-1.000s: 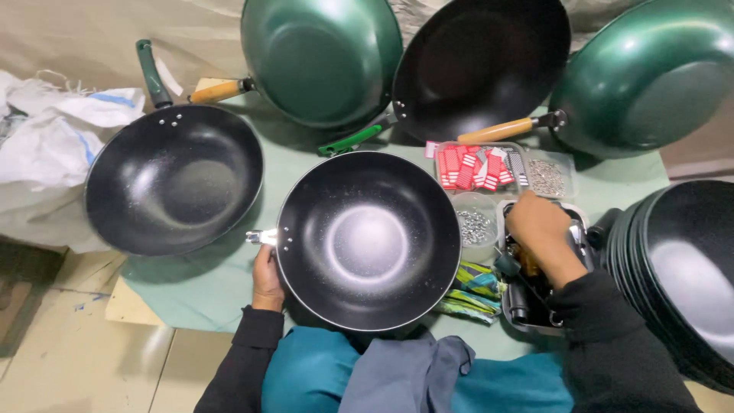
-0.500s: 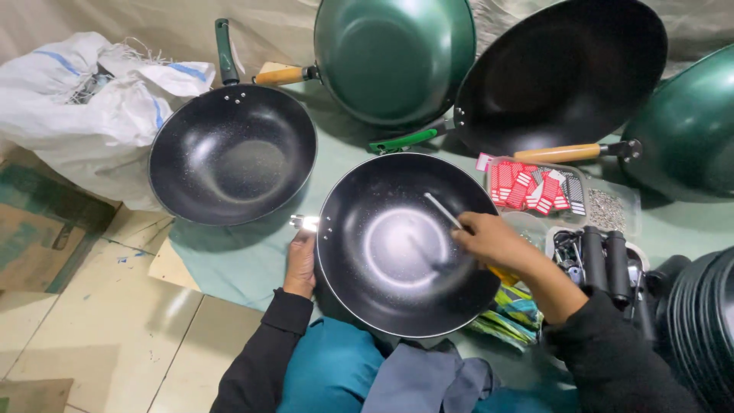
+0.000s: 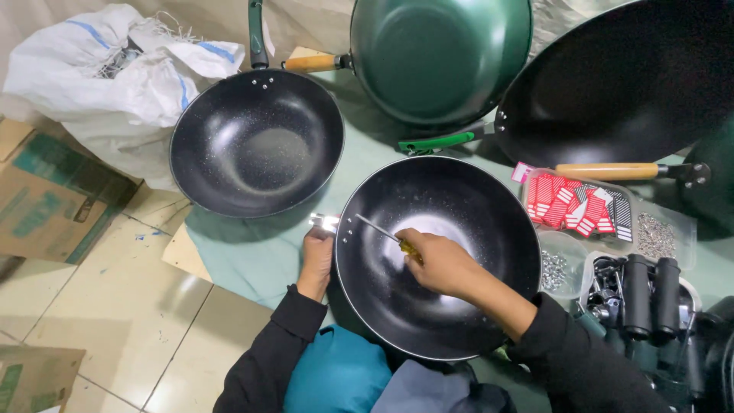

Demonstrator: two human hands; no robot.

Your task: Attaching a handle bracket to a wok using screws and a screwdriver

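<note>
A black wok (image 3: 451, 306) without a handle lies in front of me on the green cloth. My right hand (image 3: 440, 262) is inside it, gripping a screwdriver (image 3: 380, 230) with a yellow handle; its metal tip points at the rivet holes on the wok's left rim. My left hand (image 3: 316, 260) holds the outside of that rim, just below a small shiny metal bracket (image 3: 324, 222). Both sleeves are black.
A second black wok (image 3: 256, 144) with a green handle lies to the left, a green wok (image 3: 440, 57) and a large black one (image 3: 627, 84) behind. Trays of red tags (image 3: 569, 203), screws (image 3: 552, 269) and black handles (image 3: 646, 294) stand right. A white sack (image 3: 107, 76) and cardboard (image 3: 46, 203) lie left.
My right hand left the parts tray on the right, came into the wok with the screwdriver and moved its tip to the left rim. The view has shifted left.
</note>
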